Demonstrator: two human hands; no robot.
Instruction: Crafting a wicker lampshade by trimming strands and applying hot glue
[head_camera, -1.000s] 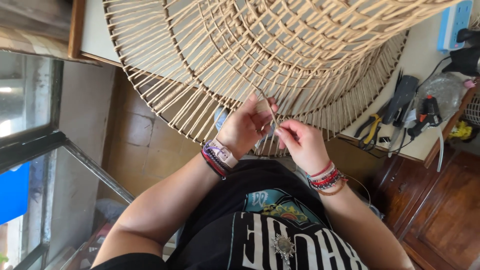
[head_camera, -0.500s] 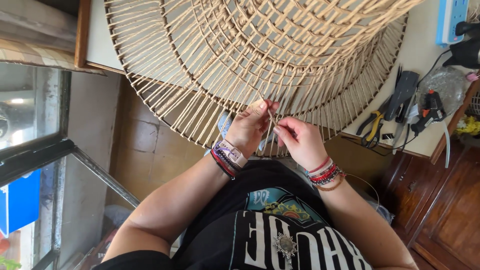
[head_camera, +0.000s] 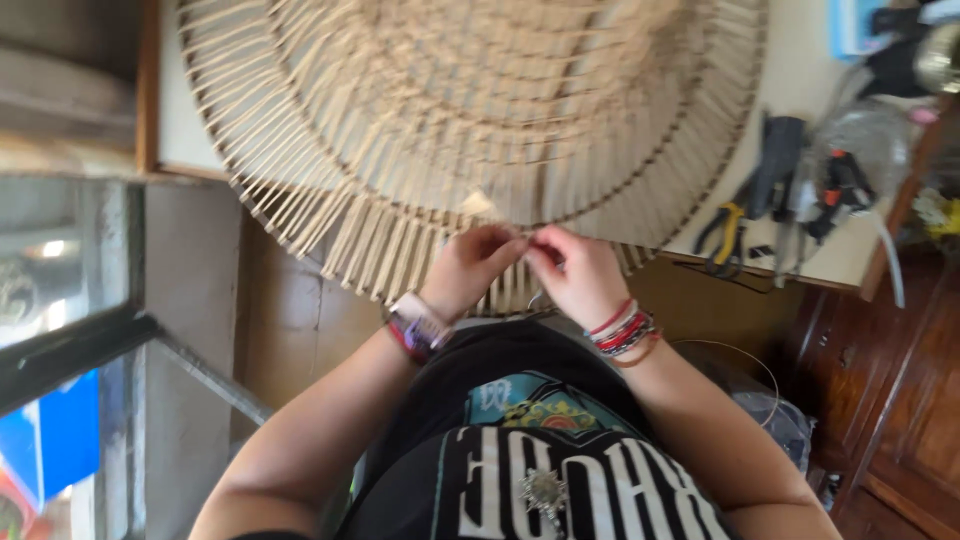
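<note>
— Both hands have slid down toward six o'clock since half a second ago; the woven rattan disc now fills the top and the whole view is blurred by motion.

— Start at the left. What's there?

— At nine o'clock, a glass pane in a dark metal frame, with something blue near seven o'clock. Then the tiled floor under the disc's edge.

— And the left hand?

— The left hand sits just left of centre, a watch and bracelets on its wrist. Its fingers are bunched narrow, pinching at the spokes on the disc's lower rim.

— The right one?

— The right hand touches the left, fingertips meeting at the rim. Its fingers are curled tight too; the blur hides exactly which strand they grip. Red and dark bracelets ring that wrist.

— Where does the disc lie?

— From ten to two o'clock, resting on a pale table, its fringe of spokes overhanging the edge toward the person.

— Further right?

— At three o'clock, yellow-handled pliers and dark tools on the table, and a brown wooden cabinet at four o'clock.
</note>
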